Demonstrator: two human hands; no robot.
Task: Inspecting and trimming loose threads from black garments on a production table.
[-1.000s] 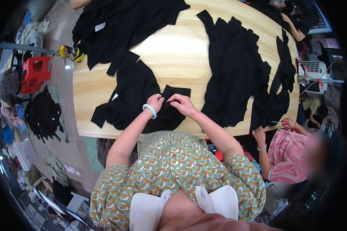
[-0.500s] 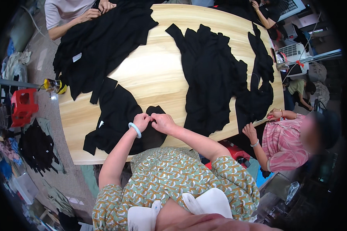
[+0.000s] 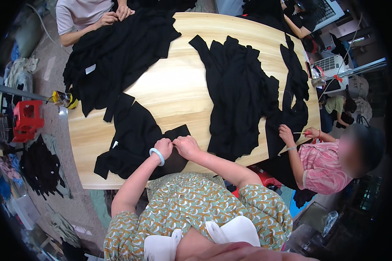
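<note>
A black knit garment (image 3: 135,130) lies at the near left of the wooden table (image 3: 174,82), with a small white tag on it. My left hand (image 3: 163,148), with a pale bangle at its wrist, pinches the garment's edge. Right beside it, my right hand (image 3: 186,147) has its fingers closed on the same cloth. The two hands nearly touch, and a flap of the black fabric reaches out beyond them. Exactly what lies between the fingertips is too small to make out.
A pile of black garments (image 3: 235,95) covers the table's middle right, another pile (image 3: 117,56) the far left. At the right, a co-worker in pink (image 3: 322,165) holds a red-handled tool (image 3: 308,133) by black cloth. Across the table another person (image 3: 85,17) handles cloth. A red stool (image 3: 27,121) stands left.
My hands have shifted slightly toward me and to the right, and the flap of cloth beyond them lies differently. The co-worker at the right has moved both hands, and the red-handled tool shows more.
</note>
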